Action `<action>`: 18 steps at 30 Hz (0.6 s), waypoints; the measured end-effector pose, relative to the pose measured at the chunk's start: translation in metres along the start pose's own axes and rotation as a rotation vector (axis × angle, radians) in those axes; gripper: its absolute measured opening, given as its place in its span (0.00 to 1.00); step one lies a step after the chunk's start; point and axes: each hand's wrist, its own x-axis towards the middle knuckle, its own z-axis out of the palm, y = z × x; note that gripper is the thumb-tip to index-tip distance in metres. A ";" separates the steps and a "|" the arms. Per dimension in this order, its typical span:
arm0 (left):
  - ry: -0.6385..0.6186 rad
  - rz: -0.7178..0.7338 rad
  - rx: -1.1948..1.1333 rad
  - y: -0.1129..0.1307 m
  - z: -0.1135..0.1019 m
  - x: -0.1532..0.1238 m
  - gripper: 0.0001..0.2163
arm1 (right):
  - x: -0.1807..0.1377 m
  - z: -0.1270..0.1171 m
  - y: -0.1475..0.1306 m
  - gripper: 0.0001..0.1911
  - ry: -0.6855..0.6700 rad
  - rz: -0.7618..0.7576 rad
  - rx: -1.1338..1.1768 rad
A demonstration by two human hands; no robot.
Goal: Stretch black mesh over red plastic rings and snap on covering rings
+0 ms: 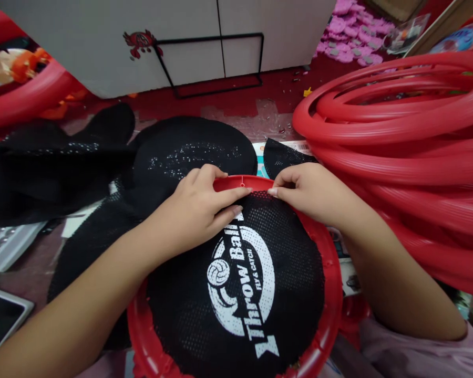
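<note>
A round black mesh (295,262) with white "Throw Ball" lettering lies inside a red plastic ring (333,294), which is tilted in front of me. At the ring's far rim, my left hand (201,205) is closed on the mesh edge, one finger curled by the rim and the fingertips pressed to the cloth. Just right of it, my right hand (307,189) pinches the same edge between thumb and index finger. Between the hands, a strip of bare red rim shows a small peg. Whatever lies under my fingertips is hidden.
Several black mesh discs (193,147) lie behind and left of the ring. A tall stack of red rings (394,126) stands at the right. Pink pieces (349,31) are piled at the back right. A tablet-like object (8,317) and a white tray (11,244) lie left.
</note>
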 end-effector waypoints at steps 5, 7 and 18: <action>0.009 -0.005 -0.032 -0.001 0.001 -0.001 0.17 | -0.002 0.002 -0.004 0.07 0.043 0.023 -0.032; 0.017 -0.011 -0.047 -0.002 0.001 -0.001 0.17 | -0.005 -0.002 -0.005 0.08 0.059 0.024 -0.041; 0.041 -0.063 -0.068 -0.003 -0.001 -0.004 0.16 | -0.022 -0.020 -0.006 0.11 -0.120 0.008 -0.080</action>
